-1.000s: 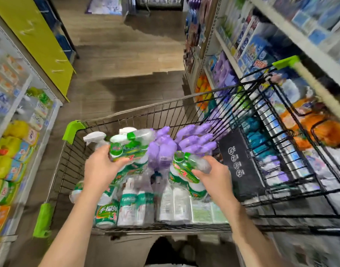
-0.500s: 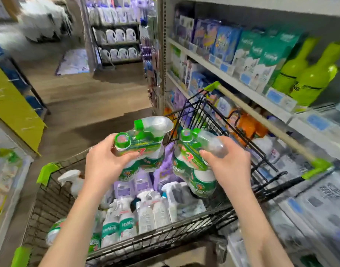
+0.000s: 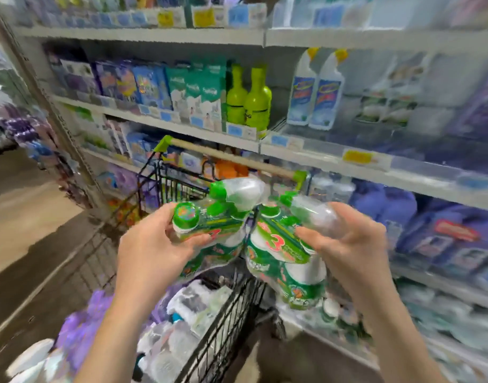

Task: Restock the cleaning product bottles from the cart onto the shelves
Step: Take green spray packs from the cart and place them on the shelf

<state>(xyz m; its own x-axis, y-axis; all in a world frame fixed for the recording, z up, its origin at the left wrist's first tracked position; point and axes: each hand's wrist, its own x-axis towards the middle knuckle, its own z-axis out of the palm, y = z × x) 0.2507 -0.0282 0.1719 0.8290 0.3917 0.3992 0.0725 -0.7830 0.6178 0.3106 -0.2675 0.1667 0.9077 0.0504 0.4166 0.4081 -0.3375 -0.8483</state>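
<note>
The person holds two shrink-wrapped packs of green-and-white cleaning bottles in the air above the cart (image 3: 226, 308), one in each hand. The left hand (image 3: 151, 244) grips the left pack (image 3: 218, 217), with its fingers (image 3: 165, 217) curled round the capped end and the thumb pressed on the green label. The right hand (image 3: 350, 244) grips the right pack (image 3: 278, 255), with its fingers curled over the clear wrapped top and the thumb beside a band printed with a red "3". The packs meet in the middle, but blur hides whether they actually touch. Both are tilted.

The cart's wire basket lies at 6 to 7 o'clock of the hands and holds more white bottles (image 3: 187, 313) and purple packets (image 3: 79, 324). Its handle bar (image 3: 231, 157), with green end caps, runs just past the packs at 12 o'clock.

The shelves (image 3: 160, 124) fill the view from 10 to 3 o'clock. On the middle shelf at 12 o'clock stand lime-green bottles (image 3: 255, 100). Two white-and-blue bottles (image 3: 314, 92) are at their 3 o'clock and teal boxes (image 3: 198, 92) at their 9 o'clock. The wooden floor (image 3: 24, 217) shows at 9 o'clock.
</note>
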